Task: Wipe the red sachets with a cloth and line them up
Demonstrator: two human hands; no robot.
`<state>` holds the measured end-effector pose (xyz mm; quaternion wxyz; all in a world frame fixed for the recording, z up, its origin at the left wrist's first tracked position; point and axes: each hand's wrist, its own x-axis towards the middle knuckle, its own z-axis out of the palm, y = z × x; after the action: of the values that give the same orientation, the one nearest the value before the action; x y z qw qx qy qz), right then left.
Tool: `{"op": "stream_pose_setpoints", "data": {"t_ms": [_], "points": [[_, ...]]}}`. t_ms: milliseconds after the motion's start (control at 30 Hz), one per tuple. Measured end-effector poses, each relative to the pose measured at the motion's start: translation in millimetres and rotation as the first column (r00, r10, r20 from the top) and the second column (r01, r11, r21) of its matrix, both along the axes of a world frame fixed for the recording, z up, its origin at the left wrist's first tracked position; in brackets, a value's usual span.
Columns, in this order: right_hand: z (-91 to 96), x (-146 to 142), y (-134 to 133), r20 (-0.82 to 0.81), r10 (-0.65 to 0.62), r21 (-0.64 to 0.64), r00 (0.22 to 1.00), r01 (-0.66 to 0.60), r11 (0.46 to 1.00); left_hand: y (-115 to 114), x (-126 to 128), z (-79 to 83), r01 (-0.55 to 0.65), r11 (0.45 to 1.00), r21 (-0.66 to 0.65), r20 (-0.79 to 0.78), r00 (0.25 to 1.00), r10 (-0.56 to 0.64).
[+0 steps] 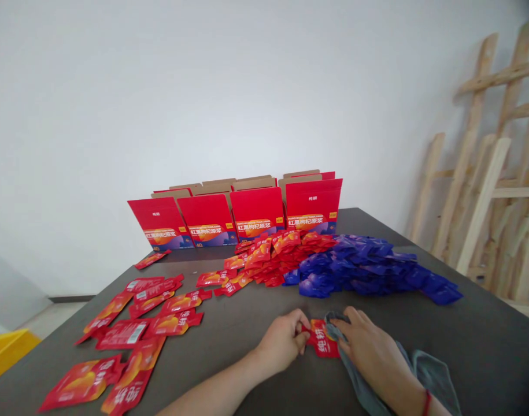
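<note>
My left hand (285,340) pinches the left end of a red pouch (324,340) with white characters, which lies near the table's front. A grey-blue cloth (359,375) is gripped in my right hand (366,341) and touches the right part of the same pouch. The cloth trails under my right wrist to a loose bunch on the right. Part of the pouch is hidden under the cloth and my right fingers. Loose red pouches (125,334) lie scattered to the left of my left arm.
Behind my hands lie heaped red pouches (277,257) beside a pile of blue pouches (368,267). Open red cartons (258,211) stand in rows at the back of the dark table (229,323). Wooden frames (481,208) lean at the right; a yellow bin (13,352) is at lower left.
</note>
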<state>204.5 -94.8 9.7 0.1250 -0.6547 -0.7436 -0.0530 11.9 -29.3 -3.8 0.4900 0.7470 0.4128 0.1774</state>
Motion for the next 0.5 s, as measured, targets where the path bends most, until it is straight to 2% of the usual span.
{"op": "stream_pose_setpoints", "data": {"t_ms": [167, 267, 367, 500], "points": [[-12.2, 55, -9, -0.005, -0.081, -0.03, 0.997, 0.081, 0.996, 4, 2, -5.5, -0.003, 0.998, -0.066, 0.05, 0.999, 0.006], [-14.9, 71, -15, -0.021, -0.106, -0.034, 0.994, 0.106, 0.994, 6, 4, -8.2, 0.0, 0.994, -0.107, 0.079, 0.997, 0.008], [-10.3, 55, -18, -0.02, -0.061, 0.019, 0.998, 0.061, 0.998, 6, 6, -8.0, -0.008, 0.992, -0.126, 0.109, 0.994, 0.022], [-5.6, 8, -18, 0.037, 0.186, -0.004, 0.982, -0.186, 0.982, 3, 7, -4.2, -0.013, 0.992, -0.126, 0.127, 0.991, 0.029]]}}
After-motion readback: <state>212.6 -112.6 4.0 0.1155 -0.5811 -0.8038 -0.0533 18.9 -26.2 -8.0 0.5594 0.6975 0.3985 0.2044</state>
